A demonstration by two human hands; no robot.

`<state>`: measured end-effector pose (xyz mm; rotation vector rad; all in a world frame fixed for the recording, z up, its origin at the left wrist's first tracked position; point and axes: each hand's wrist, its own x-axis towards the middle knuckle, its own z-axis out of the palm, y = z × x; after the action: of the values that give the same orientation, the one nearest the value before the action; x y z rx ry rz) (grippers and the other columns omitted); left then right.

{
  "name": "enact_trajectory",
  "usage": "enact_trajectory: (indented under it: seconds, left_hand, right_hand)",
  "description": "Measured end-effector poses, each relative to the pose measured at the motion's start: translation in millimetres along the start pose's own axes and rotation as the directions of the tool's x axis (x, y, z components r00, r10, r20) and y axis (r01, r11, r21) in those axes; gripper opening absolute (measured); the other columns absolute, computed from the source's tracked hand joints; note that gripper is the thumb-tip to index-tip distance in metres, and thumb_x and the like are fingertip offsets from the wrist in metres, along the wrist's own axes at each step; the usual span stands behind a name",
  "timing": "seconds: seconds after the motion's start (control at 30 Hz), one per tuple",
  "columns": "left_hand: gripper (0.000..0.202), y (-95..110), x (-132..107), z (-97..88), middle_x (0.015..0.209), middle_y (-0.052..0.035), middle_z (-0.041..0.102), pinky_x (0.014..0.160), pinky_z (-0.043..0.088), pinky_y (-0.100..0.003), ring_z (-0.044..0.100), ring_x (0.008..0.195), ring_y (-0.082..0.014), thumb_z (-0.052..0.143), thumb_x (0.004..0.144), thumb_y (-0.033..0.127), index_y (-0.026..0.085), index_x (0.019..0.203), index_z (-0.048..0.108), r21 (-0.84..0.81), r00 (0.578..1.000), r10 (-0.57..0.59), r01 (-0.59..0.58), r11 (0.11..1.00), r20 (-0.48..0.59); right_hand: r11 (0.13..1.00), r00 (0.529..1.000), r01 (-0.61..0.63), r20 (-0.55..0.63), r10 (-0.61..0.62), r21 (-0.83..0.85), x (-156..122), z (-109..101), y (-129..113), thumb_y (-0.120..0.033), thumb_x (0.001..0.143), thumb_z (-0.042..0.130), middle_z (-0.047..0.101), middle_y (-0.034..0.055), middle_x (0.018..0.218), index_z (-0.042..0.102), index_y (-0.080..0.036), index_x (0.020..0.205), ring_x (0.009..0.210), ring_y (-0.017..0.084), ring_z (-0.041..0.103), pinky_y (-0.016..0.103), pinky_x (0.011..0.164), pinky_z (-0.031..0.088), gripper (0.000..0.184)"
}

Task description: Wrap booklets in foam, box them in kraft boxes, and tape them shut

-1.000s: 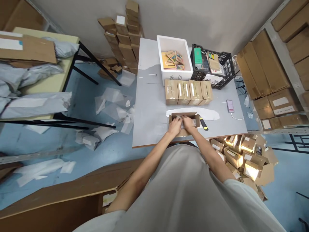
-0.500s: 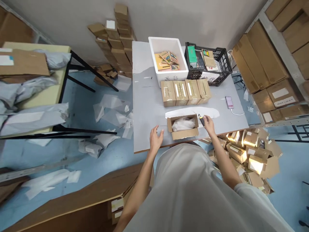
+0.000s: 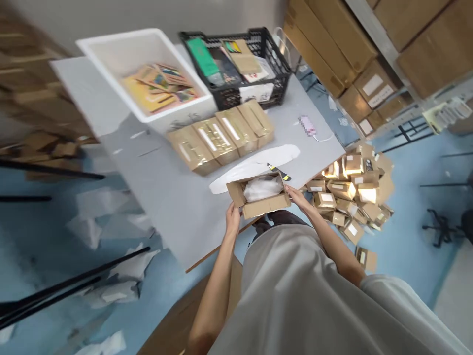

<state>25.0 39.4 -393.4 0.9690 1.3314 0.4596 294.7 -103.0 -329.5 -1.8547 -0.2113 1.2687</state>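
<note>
An open small cardboard box [image 3: 264, 205] with white wrapped stuff [image 3: 263, 188] inside sits at the near edge of the grey table [image 3: 158, 182]. My left hand [image 3: 232, 219] grips the box's left end, fingers curled round the flap. My right hand [image 3: 296, 196] holds its right end. A yellow-and-black utility knife [image 3: 279, 171] lies just beyond the box on a white patch of the table.
Several taped brown boxes [image 3: 221, 135] stand in a row mid-table. Behind them are a white foam bin [image 3: 111, 47] of printed cards and a black crate [image 3: 271, 52]. A phone [image 3: 308, 125] lies on the right. Small boxes are heaped on the floor [image 3: 351, 192]; shelves of cartons stand beyond.
Both hands have come back onto the open box, one at each end; the right hand left the knife. The view has swung and tilted to the right.
</note>
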Motion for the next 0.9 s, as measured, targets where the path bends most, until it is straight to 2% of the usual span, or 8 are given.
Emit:
enact_trajectory:
  seconds: [0.17,0.27,0.4,0.5,0.63,0.73,0.83,0.9]
  left_hand:
    - [0.049,24.2,12.7,71.9,0.132,-0.0121,0.081,0.093,0.066,-0.040,0.073,0.126,-0.0325,0.064,0.086,0.058,0.020,0.114,0.078,0.015,0.963,0.088,-0.095,0.995,0.256]
    - [0.041,39.9,16.5,125.2,0.130,-0.0112,0.081,0.097,0.067,-0.042,0.073,0.126,-0.0324,0.063,0.089,0.051,0.021,0.113,0.078,0.071,0.893,0.175,-0.224,0.972,0.414]
    - [0.032,62.8,6.6,203.3,0.133,-0.0120,0.080,0.115,0.061,-0.049,0.072,0.132,-0.0317,0.058,0.098,0.034,0.022,0.118,0.080,0.149,0.734,0.321,-0.496,0.856,0.598]
    - [0.037,80.2,-9.9,269.9,0.142,-0.0141,0.077,0.122,0.058,-0.049,0.070,0.139,-0.0308,0.053,0.106,0.030,0.020,0.132,0.078,0.149,0.600,0.353,-0.628,0.764,0.718]
    - [0.044,102.2,-26.6,367.0,0.152,-0.0168,0.071,0.125,0.056,-0.046,0.068,0.145,-0.0308,0.051,0.114,0.030,0.017,0.150,0.071,0.158,0.431,0.282,-0.741,0.653,0.857]
    - [0.046,117.9,-33.9,445.8,0.159,-0.0173,0.067,0.132,0.049,-0.047,0.064,0.149,-0.0324,0.050,0.115,0.031,0.016,0.155,0.068,0.191,0.384,0.241,-0.800,0.568,0.892]
    - [0.047,128.5,-47.9,527.4,0.163,-0.0161,0.065,0.131,0.050,-0.044,0.066,0.150,-0.0308,0.050,0.116,0.031,0.018,0.158,0.066,0.159,0.307,0.175,-0.808,0.567,0.935]
    - [0.047,129.5,-61.4,576.3,0.168,-0.0170,0.062,0.133,0.049,-0.043,0.062,0.154,-0.0300,0.049,0.116,0.029,0.017,0.159,0.065,0.068,0.193,0.146,-0.796,0.601,0.970]
  right_hand:
    - [0.984,0.980,0.063,-0.195,-0.029,0.170,-54.8,-67.5,22.9,-0.056,0.106,0.066,0.077,0.0074,0.152,0.074,-0.028,0.151,0.129,0.024,0.077,0.041,0.111,0.063,0.053]
    - [0.959,0.942,0.119,-0.334,-0.027,0.259,-74.0,-100.5,38.7,-0.059,0.105,0.064,0.082,0.0087,0.143,0.075,-0.026,0.147,0.123,0.025,0.079,0.039,0.106,0.064,0.055]
    - [0.914,0.867,0.197,-0.498,0.006,0.354,-78.1,-152.5,53.7,-0.061,0.098,0.065,0.086,0.0111,0.125,0.079,-0.022,0.127,0.116,0.028,0.081,0.040,0.099,0.067,0.051]
    - [0.882,0.809,0.249,-0.587,0.037,0.400,-66.4,-201.8,59.9,-0.062,0.093,0.064,0.087,0.0102,0.120,0.077,-0.024,0.123,0.113,0.029,0.081,0.043,0.100,0.067,0.050]
    - [0.815,0.734,0.280,-0.660,0.158,0.507,-38.4,-274.8,65.2,-0.071,0.089,0.058,0.085,0.0129,0.127,0.073,-0.026,0.127,0.116,0.033,0.081,0.049,0.100,0.068,0.061]
    - [0.774,0.678,0.294,-0.693,0.245,0.561,-22.4,-331.5,68.3,-0.069,0.086,0.058,0.083,0.0142,0.134,0.073,-0.028,0.125,0.122,0.034,0.080,0.052,0.101,0.069,0.059]
    - [0.767,0.649,0.305,-0.713,0.267,0.564,-20.3,-387.3,77.9,-0.069,0.087,0.055,0.080,0.0139,0.141,0.072,-0.030,0.123,0.130,0.035,0.078,0.058,0.106,0.067,0.056]
    - [0.764,0.607,0.346,-0.751,0.260,0.544,-23.1,-420.5,90.0,-0.072,0.085,0.050,0.079,0.0149,0.140,0.072,-0.032,0.115,0.134,0.035,0.077,0.062,0.111,0.064,0.055]
